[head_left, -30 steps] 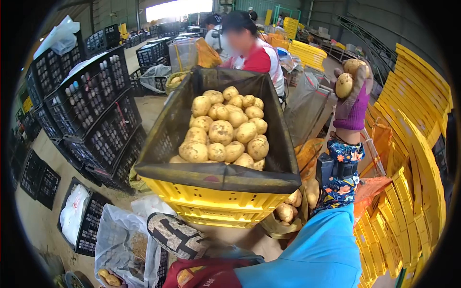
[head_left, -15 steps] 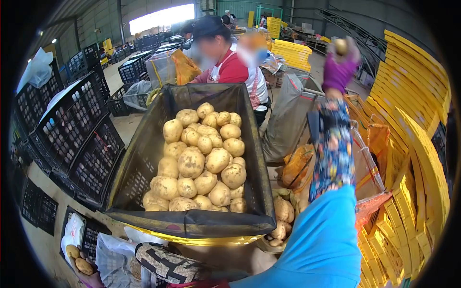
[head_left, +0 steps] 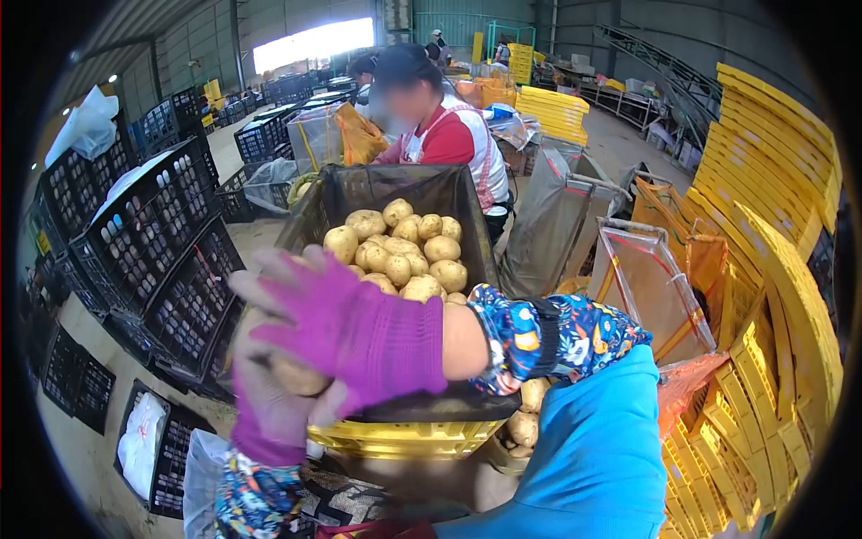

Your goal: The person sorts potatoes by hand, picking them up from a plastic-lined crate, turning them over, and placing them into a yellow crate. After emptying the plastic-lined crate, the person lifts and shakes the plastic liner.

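My right hand (head_left: 337, 319), in a purple and grey glove, reaches across the front of a potato crate with its fingers stretched out. It seems to hold nothing. Just below it is my left hand (head_left: 269, 391), also gloved, closed around a potato (head_left: 301, 375); motion blurs both hands. Behind them a heap of yellow potatoes (head_left: 417, 256) fills the crate lined with dark mesh (head_left: 478, 216). My right hand and forearm hide the nearer potatoes and part of the rim.
Black crates (head_left: 162, 234) are stacked on the left. Yellow crates (head_left: 763, 153) rise in tall stacks on the right. A person in red sleeves (head_left: 449, 139) works behind the potato crate. More potatoes (head_left: 523, 427) sit in a bag at its right, near mesh bag stands (head_left: 651, 287).
My right hand has swung from high on the right, where it held a potato, to the crate's front left. My left hand has risen from the lower left to meet it.
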Tool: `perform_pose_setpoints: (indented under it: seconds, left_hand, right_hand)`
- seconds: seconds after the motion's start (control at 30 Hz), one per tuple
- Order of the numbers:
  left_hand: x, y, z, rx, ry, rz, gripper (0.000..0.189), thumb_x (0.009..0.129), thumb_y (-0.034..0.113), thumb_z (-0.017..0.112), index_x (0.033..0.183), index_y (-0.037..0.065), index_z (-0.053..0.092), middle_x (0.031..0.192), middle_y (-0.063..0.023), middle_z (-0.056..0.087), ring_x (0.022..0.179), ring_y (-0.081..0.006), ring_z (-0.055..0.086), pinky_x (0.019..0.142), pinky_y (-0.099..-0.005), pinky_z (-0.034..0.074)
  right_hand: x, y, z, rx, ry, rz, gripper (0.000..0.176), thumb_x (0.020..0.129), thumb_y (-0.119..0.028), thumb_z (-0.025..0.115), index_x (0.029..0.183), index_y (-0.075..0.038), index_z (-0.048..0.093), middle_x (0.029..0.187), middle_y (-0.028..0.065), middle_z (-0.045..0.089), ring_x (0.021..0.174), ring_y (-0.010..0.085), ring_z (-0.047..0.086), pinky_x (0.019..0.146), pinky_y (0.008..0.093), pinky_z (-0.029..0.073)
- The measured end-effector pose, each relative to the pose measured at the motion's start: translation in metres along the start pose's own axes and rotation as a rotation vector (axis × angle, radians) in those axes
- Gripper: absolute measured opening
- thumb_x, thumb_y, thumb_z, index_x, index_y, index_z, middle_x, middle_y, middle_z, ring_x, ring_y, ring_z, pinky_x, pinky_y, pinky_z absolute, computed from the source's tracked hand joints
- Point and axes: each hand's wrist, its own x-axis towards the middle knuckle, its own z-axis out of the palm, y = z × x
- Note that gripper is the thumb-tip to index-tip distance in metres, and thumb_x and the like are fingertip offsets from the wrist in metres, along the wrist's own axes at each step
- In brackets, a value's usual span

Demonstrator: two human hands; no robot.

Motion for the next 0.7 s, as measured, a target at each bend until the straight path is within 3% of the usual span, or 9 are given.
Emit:
perform_pose_setpoints:
  seconds: [0.03,0.17,0.23,0.37,0.43,0.47,0.53,0.63,0.7]
  left_hand:
    - [0.004,-0.013,0.005,-0.123,0.017,-0.018,0.047,0.09,0.004,0.063,0.134,0.006,0.047,0.134,-0.0122,0.053,0.124,-0.0204,0.053,0.103,-0.0334,0.045]
    - [0.004,-0.028,0.004,0.851,-0.228,0.305,0.045,0.097,0.026,0.055,0.136,0.006,0.045,0.137,-0.0145,0.05,0.126,-0.0249,0.052,0.104,-0.0378,0.046]
    - [0.004,-0.034,0.006,0.84,-0.204,0.23,0.054,0.099,0.042,0.05,0.138,0.005,0.043,0.138,-0.0151,0.049,0.126,-0.0272,0.052,0.105,-0.0399,0.045]
    - [0.011,-0.041,0.032,0.121,-0.102,-0.16,0.078,0.098,0.063,0.035,0.148,0.002,0.033,0.144,-0.0181,0.045,0.127,-0.0332,0.051,0.108,-0.048,0.04]
    - [0.009,-0.03,0.053,-0.18,-0.221,-0.269,0.078,0.1,0.061,0.033,0.149,0.001,0.031,0.145,-0.02,0.045,0.128,-0.0348,0.05,0.108,-0.0511,0.038]
    - [0.009,-0.028,0.033,-0.308,-0.287,-0.23,0.081,0.101,0.061,0.029,0.151,-0.002,0.025,0.147,-0.0254,0.041,0.128,-0.0418,0.048,0.106,-0.0571,0.042]
    - [0.0,0.0,0.02,-0.081,-0.224,-0.082,0.077,0.101,0.058,0.031,0.15,-0.001,0.028,0.148,-0.0239,0.041,0.13,-0.0403,0.048,0.105,-0.0549,0.043]
    - [-0.02,0.054,-0.037,0.158,-0.15,0.122,0.071,0.102,0.056,0.033,0.15,0.003,0.032,0.15,-0.0211,0.041,0.133,-0.0368,0.047,0.104,-0.0508,0.046]
    - [-0.05,0.09,-0.094,0.178,0.047,0.203,0.067,0.103,0.054,0.035,0.149,0.006,0.034,0.149,-0.0196,0.043,0.133,-0.0316,0.048,0.102,-0.0482,0.048]
  right_hand:
    - [-0.006,0.006,0.004,0.046,-0.014,0.024,0.088,0.056,-0.048,0.084,0.128,-0.01,0.053,0.147,0.0209,0.037,0.136,0.0407,0.036,0.104,0.0575,0.034]
    - [-0.022,0.014,-0.017,0.19,-0.131,0.117,0.076,0.065,-0.048,0.085,0.125,-0.01,0.056,0.148,0.0231,0.036,0.137,0.0449,0.036,0.108,0.0531,0.035]
    - [-0.027,0.012,-0.029,0.188,-0.153,0.17,0.073,0.065,-0.044,0.086,0.123,-0.01,0.058,0.147,0.0228,0.038,0.135,0.0447,0.038,0.108,0.0529,0.036]
    - [-0.036,0.015,-0.049,0.113,0.004,0.168,0.075,0.06,-0.04,0.088,0.124,-0.014,0.059,0.141,0.0211,0.045,0.13,0.0427,0.043,0.107,0.0529,0.036]
    - [-0.037,0.018,-0.078,-0.099,0.079,0.148,0.078,0.055,-0.043,0.089,0.12,-0.011,0.06,0.138,0.0223,0.047,0.127,0.0397,0.048,0.104,0.0512,0.039]
    - [-0.045,0.026,-0.095,-0.18,0.176,0.159,0.079,0.055,-0.044,0.089,0.12,-0.01,0.061,0.136,0.0229,0.049,0.125,0.039,0.05,0.105,0.0516,0.038]
    - [-0.063,0.051,-0.13,-0.372,0.448,0.248,0.08,0.06,-0.039,0.087,0.126,-0.006,0.055,0.137,0.0205,0.05,0.119,0.0314,0.056,0.099,0.0415,0.049]
    - [-0.089,0.109,-0.183,-0.197,0.935,0.533,0.047,0.086,-0.021,0.069,0.127,-0.003,0.053,0.121,0.0099,0.059,0.108,0.0182,0.059,0.092,0.031,0.05]
    - [-0.124,0.176,-0.235,-0.317,0.923,0.813,0.055,0.087,-0.03,0.074,0.129,-0.002,0.053,0.116,0.0097,0.062,0.106,0.0186,0.059,0.095,0.032,0.046]
